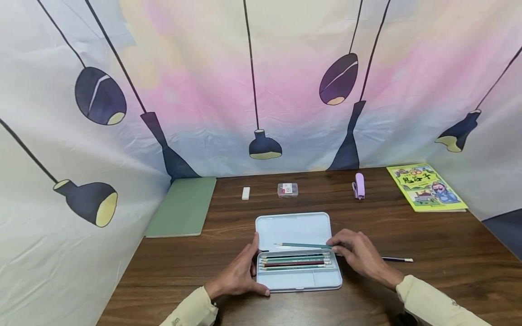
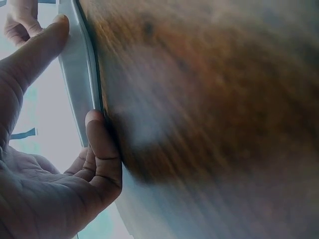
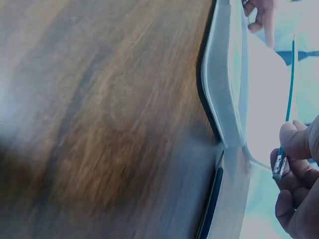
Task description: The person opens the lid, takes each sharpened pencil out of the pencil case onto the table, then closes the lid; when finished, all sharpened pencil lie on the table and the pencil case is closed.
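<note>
A white pencil case (image 1: 293,280) lies open on the table, its lid (image 1: 293,228) tipped back. Several pencils (image 1: 294,262) lie side by side in its long compartment. My left hand (image 1: 240,271) holds the case by its left end, thumb at the front corner and curled fingers (image 2: 103,144) along the side. Over the hinge side, my right hand (image 1: 360,253) pinches a green pencil (image 1: 302,245) near its eraser end, the tip pointing left. A dark pencil (image 1: 397,259) lies on the table right of the case, partly hidden by the right hand.
Farther back are a white eraser (image 1: 246,193), a small clear box (image 1: 287,190) and a purple stapler (image 1: 359,185). A green notebook (image 1: 183,208) lies at the left, a yellow booklet (image 1: 426,188) at the right. A printed curtain (image 1: 220,90) hangs behind the table.
</note>
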Demonstrator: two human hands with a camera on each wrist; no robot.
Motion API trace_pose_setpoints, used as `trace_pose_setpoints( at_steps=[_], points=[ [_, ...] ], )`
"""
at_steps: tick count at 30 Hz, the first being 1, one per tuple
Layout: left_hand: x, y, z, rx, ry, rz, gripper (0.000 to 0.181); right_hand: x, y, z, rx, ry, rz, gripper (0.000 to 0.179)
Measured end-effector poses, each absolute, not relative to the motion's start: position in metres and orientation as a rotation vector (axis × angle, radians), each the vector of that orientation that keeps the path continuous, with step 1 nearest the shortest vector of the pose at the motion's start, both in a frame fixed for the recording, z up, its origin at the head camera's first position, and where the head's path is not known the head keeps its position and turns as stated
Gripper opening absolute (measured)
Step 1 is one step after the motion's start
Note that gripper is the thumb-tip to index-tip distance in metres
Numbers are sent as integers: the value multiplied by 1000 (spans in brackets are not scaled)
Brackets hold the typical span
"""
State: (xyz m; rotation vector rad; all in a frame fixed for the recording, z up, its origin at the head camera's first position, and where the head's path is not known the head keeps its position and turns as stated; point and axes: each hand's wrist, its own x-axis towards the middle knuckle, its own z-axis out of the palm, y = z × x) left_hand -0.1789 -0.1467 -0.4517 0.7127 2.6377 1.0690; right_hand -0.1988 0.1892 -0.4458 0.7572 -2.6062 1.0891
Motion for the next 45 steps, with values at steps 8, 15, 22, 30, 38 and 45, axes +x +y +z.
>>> trace_pose_setpoints(
  at_steps=[8, 15, 22, 30, 38, 45],
  points=[
    [-177, -147, -453, 725, 2622, 1098, 133, -195, 215, -444, 622, -2597, 1051, 22],
    [-178, -147, -453, 739, 2624, 1107, 133, -189, 244, -443, 524, -2538, 958, 24],
    [-177, -148, -455, 730, 2605, 1122, 133, -175, 273, -449, 428, -2552, 935, 21],
    [-179, -147, -452, 739, 2620, 1101, 132, -162, 302, -457, 262, -2649, 869, 18],
    [-179, -147, -451, 733, 2636, 1067, 133, -152, 318, -467, 215, -2726, 800, 22],
    [-179, -146, -451, 738, 2642, 1065, 133, -147, 325, -477, 352, -2659, 808, 27]
  ],
)
